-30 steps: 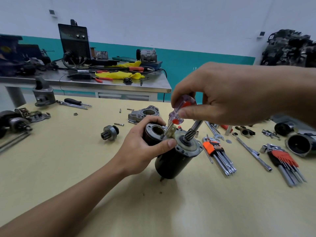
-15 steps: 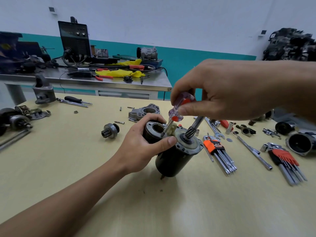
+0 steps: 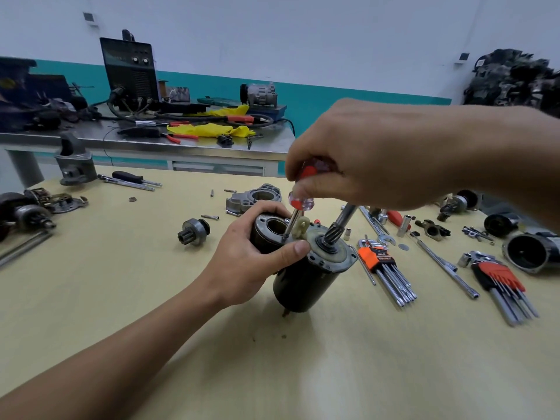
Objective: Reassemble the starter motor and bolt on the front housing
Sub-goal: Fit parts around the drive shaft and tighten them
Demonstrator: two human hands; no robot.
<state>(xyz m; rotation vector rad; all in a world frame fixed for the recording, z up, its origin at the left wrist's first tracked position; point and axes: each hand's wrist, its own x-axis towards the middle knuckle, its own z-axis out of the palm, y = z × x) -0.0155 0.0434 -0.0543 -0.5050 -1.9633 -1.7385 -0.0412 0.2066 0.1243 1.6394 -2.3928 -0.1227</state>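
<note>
Starter motor (image 3: 303, 283) stood tilted, black-bodied, splined shaft up (grey end plate showing); left hand (image 3: 245, 265) gripped it, right hand (image 3: 378, 153) pinched the screwdriver (image 3: 300, 204) handle.

Screwdriver (image 3: 298, 205) handle — mostly hidden under fingers (image 3: 306, 189) of the right hand (image 3: 378, 153)
</note>
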